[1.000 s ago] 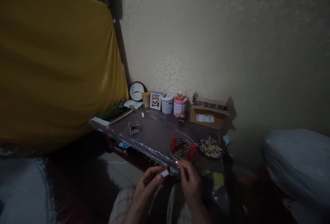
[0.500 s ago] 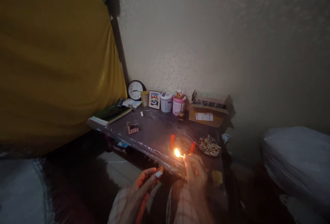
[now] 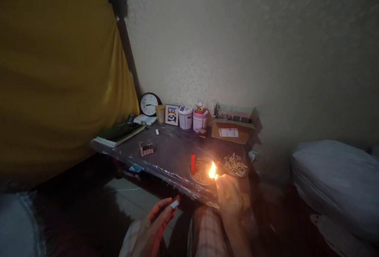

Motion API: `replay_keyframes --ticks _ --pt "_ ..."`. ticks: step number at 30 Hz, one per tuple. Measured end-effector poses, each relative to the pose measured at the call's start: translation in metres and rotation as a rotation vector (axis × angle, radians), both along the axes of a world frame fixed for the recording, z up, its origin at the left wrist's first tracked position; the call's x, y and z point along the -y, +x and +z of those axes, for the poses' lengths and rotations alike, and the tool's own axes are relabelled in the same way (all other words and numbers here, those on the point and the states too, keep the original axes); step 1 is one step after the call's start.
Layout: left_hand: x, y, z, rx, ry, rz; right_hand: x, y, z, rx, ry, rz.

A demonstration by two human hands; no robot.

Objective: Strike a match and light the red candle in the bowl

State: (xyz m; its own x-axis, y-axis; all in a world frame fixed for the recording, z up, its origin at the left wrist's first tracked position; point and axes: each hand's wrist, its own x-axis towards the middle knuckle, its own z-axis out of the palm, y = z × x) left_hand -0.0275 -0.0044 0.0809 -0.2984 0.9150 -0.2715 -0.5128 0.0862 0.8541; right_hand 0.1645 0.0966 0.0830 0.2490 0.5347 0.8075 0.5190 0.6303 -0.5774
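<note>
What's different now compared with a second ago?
The right hand has moved forward and right, bringing the match toward the dish; its small glow is now a full flame. The left hand has drawn back slightly to the left, still holding the matchbox; nothing was let go. The visible red candle stands as before.

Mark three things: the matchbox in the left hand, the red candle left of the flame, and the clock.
Matchbox (image 3: 175, 204): head view, on its pale panel.
Red candle (image 3: 193, 164): head view, middle of its body.
Clock (image 3: 149, 104): head view, on its white dial.
</note>
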Motion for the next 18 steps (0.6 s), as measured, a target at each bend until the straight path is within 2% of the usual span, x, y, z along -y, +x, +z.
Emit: replay_keyframes --ticks 4,8,18 --pt "-0.001 0.0 0.002 0.023 -0.028 0.003 0.0 0.006 0.006 0.088 0.065 -0.074" --pt "-0.002 0.001 0.008 0.004 -0.093 0.002 -0.002 0.012 0.007 0.131 0.083 -0.055" --pt "-0.001 0.001 0.002 0.03 -0.095 0.028 -0.008 0.018 0.003 0.146 0.121 -0.039"
